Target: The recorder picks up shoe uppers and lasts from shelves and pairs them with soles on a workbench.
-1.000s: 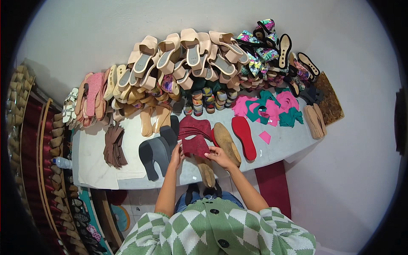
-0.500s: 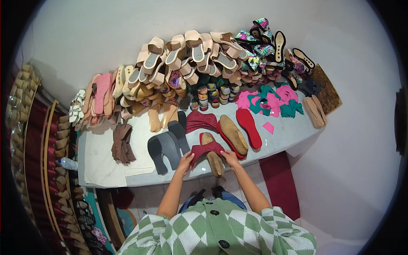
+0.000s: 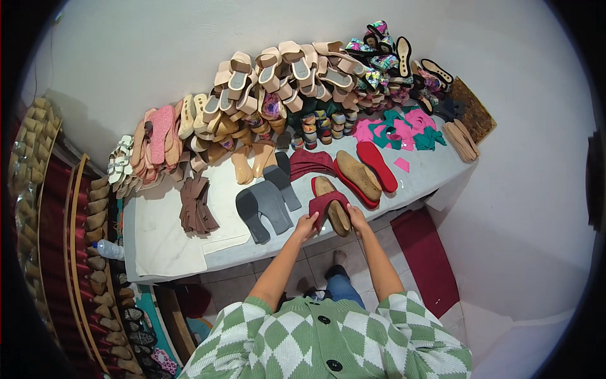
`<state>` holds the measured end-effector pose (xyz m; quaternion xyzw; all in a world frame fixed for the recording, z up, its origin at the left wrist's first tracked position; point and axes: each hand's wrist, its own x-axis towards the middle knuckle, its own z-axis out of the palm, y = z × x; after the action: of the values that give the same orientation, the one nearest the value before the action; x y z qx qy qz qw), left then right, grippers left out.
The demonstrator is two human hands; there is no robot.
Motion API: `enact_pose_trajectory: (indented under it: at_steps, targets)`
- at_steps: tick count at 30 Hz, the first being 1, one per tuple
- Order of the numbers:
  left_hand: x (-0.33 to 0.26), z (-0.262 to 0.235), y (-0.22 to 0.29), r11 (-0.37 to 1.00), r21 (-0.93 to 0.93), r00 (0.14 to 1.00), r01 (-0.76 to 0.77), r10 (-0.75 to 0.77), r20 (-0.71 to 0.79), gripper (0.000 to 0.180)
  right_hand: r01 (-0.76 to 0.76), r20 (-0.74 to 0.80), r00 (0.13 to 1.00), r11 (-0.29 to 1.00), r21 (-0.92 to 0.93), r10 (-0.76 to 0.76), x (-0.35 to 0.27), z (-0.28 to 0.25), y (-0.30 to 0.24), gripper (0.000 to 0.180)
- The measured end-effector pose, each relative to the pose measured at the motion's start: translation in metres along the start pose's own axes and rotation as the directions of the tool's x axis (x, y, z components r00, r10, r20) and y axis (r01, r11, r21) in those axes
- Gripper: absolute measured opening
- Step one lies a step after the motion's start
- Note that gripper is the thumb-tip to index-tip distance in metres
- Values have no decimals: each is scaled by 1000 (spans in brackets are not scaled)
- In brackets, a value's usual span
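A dark red shoe upper point(image 3: 328, 203) lies across a worn wooden shoe last point(image 3: 341, 222) at the table's near edge. My left hand point(image 3: 307, 226) pinches the upper's left end, and my right hand point(image 3: 356, 216) grips its right end. The upper bends over the last, whose two ends show on either side of it. Red sole edge peeks out beside the last's far end. Right of them rests another last point(image 3: 358, 170) on a red sole, with a bare red sole point(image 3: 377, 167) beyond. A stack of dark red uppers point(image 3: 312, 164) lies just behind.
Grey wedge soles point(image 3: 264, 207) and brown strap pieces point(image 3: 197, 206) lie to the left on the table point(image 3: 170, 252). Beige sandals point(image 3: 297, 66) pile along the wall. Pink and green cutouts point(image 3: 404, 129) are at the right. Racks of lasts point(image 3: 98, 252) stand at far left.
The upper has been drawn down and wraps more closely over the last. My hands have come nearer together. The whole view has turned slightly, and a foot now shows below the table.
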<state>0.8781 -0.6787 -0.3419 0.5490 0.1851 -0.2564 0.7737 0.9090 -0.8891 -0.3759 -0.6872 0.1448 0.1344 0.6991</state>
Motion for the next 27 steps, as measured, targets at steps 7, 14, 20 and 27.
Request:
enact_pose_trajectory:
  at_steps: [7,14,20,27]
  targets:
    - [-3,4,-14,979,-206,989,9,21,143,36,36,-97,994,994,-101,-46,-15,16,-3,46]
    - [-20,12,-1,984,-173,995,-38,53,80,32,-40,-118,993,990,-134,24,-5,25,9,49]
    - [-34,4,5,995,-95,999,-42,44,28,35,-11,-45,999,993,-116,5,-12,34,19,50]
    - [-24,11,-8,975,-185,991,-122,131,35,33,18,-95,995,994,-112,-29,-23,31,24,48]
